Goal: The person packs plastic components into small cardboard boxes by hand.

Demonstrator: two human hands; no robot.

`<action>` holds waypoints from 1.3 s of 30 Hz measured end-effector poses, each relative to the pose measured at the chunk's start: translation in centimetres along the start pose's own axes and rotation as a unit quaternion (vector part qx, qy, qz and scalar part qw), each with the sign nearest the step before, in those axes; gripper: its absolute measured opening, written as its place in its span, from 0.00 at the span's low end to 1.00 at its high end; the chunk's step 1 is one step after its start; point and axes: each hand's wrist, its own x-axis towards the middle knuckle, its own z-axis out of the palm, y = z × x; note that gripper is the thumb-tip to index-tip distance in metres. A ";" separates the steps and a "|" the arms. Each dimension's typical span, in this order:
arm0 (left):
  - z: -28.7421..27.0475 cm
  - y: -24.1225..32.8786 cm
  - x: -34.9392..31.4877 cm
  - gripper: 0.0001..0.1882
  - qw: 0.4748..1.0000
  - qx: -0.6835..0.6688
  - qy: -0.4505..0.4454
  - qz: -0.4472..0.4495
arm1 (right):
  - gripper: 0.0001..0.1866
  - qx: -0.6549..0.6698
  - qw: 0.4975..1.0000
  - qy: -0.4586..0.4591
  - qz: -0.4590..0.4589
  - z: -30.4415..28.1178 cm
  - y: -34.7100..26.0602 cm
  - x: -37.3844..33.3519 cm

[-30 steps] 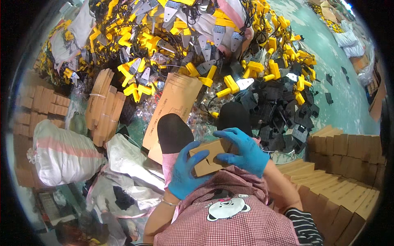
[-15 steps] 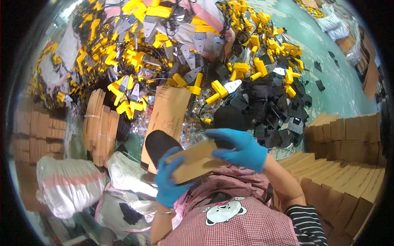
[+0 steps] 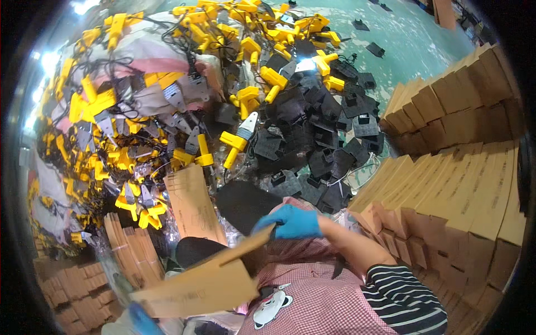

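A long brown cardboard box (image 3: 195, 290) lies slantwise in front of my apron, one side folded up along its length. My blue-gloved left hand (image 3: 143, 319) grips its near left end at the lower edge of the picture; most of that hand is cut off or blurred. At the far right end, my blue-gloved right hand (image 3: 289, 222) has its fingers closed on the cardboard edge. Beyond the box, another flat brown cardboard piece (image 3: 192, 204) leans near my knees, close to the heap of yellow-handled corded tools (image 3: 237, 140) with grey metal plates.
Black plastic pieces (image 3: 324, 162) are piled ahead of me. Rows of brown boxes (image 3: 446, 190) stand stacked at my right. Tied bundles of flattened cardboard (image 3: 131, 251) and more cardboard stacks (image 3: 75, 290) are at the left. Green floor (image 3: 402, 50) shows at the far right.
The view has swung to the right. The cardboard box now shows its full length, with my hands farther apart; my left hand has gone down and left.
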 end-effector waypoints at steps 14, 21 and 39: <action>14.2 25.0 -12.0 0.57 0.896 0.265 -0.182 0.307 | 0.34 -0.548 0.720 0.304 0.297 -16.8 30.4 -9.2; 17.4 23.6 -14.4 0.64 0.910 0.213 -0.195 0.297 | 0.34 -0.413 0.732 0.375 0.391 -16.8 33.3 -10.3; 19.3 23.3 -10.4 0.63 0.906 0.163 -0.118 0.373 | 0.30 -0.312 0.923 0.222 -0.039 2.0 -2.2 2.3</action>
